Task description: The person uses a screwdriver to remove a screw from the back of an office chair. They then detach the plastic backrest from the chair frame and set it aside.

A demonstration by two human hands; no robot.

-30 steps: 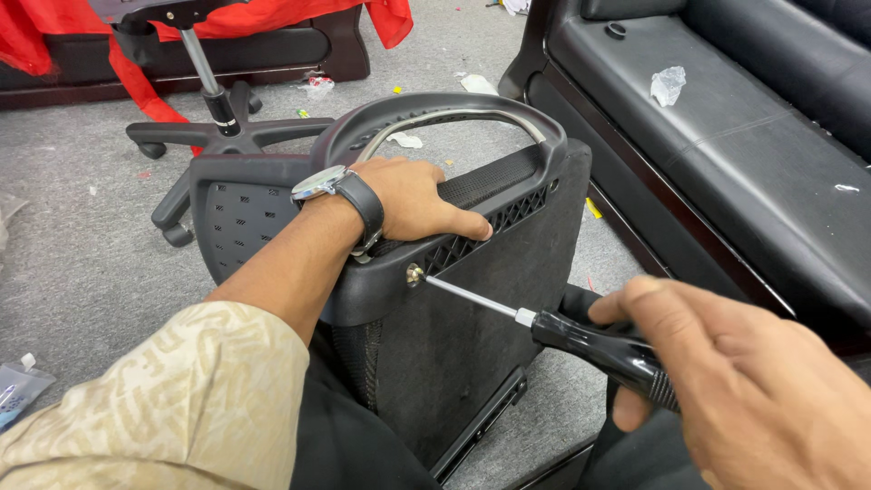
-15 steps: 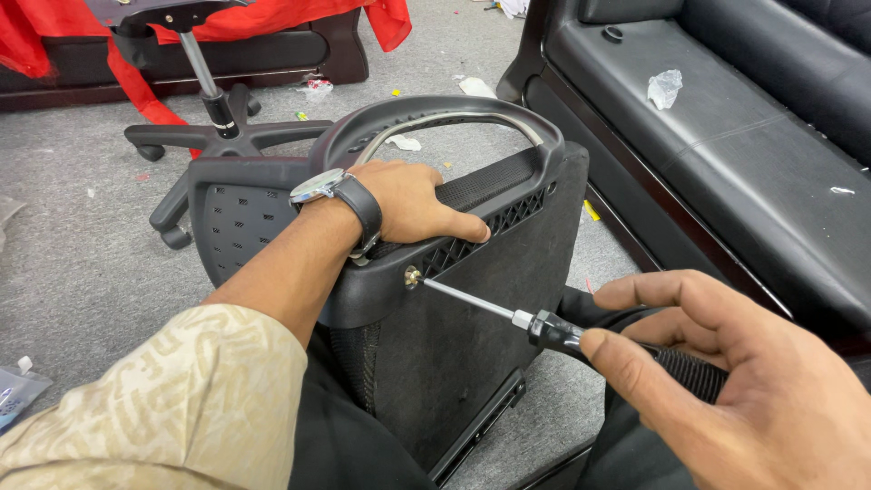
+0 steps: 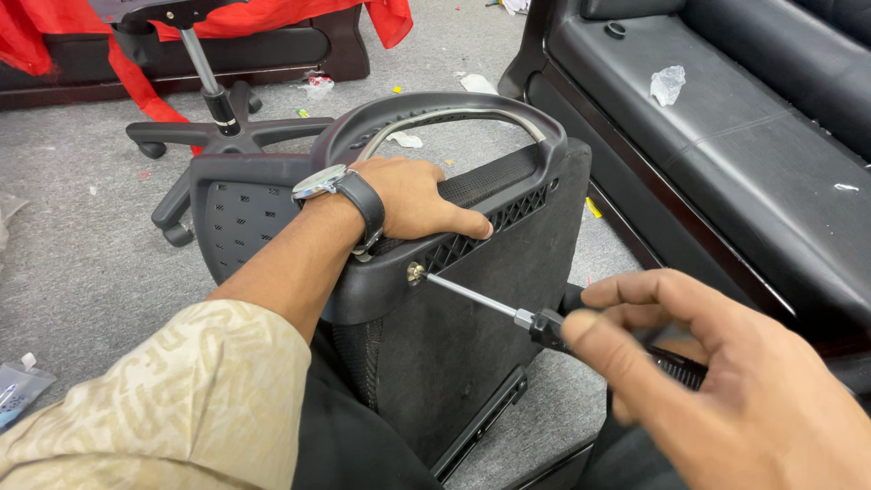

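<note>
Your left hand presses the armrest steady at 11 o'clock while your right hand grips the screwdriver, tip seated in the screw.

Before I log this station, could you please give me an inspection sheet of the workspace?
Surface: grey carpet floor, littered.
Job's things: black plastic chair part with fabric panel; black-handled screwdriver with its tip on a silver screw.
Clutter: paper scraps, clear plastic bag, crumpled wrap on the sofa.
Grippers: left hand, wearing a watch, presses the part; right hand around the screwdriver handle.
Cables: nothing seen.
Surroundings: black leather sofa, wheeled chair base, red cloth.
</note>
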